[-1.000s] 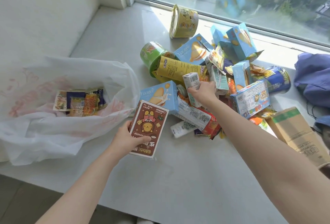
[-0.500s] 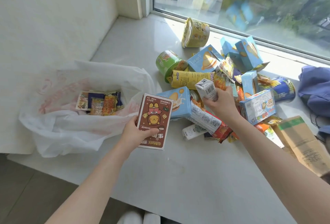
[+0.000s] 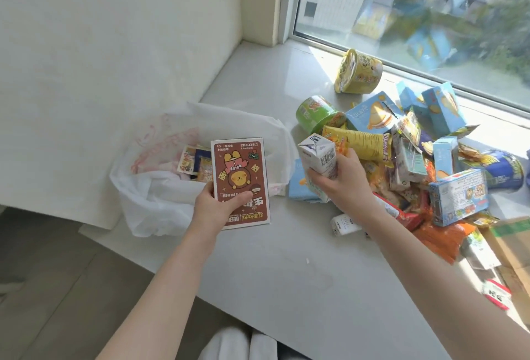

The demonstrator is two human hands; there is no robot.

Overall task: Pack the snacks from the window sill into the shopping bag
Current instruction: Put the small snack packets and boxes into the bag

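My left hand (image 3: 218, 204) grips a flat brown snack box with cartoon animals (image 3: 239, 176) by its lower edge, just in front of the mouth of the white shopping bag (image 3: 155, 202). Several small snack packets (image 3: 195, 163) lie inside the bag. My right hand (image 3: 341, 180) holds a small white carton with a barcode (image 3: 318, 156), lifted off the snack pile (image 3: 401, 153) on the window sill (image 3: 286, 259). The pile has blue boxes, yellow and green tubs, and bright wrappers.
A yellow tub (image 3: 358, 72) lies on its side near the window glass. A cardboard box (image 3: 513, 250) sits at the right edge. The white wall (image 3: 114, 58) stands behind the bag. The sill's front edge drops to the floor (image 3: 57, 288).
My right hand lifted the white carton out of the pile and carried it left toward the bag. My left hand moved the brown box closer to the bag's mouth.
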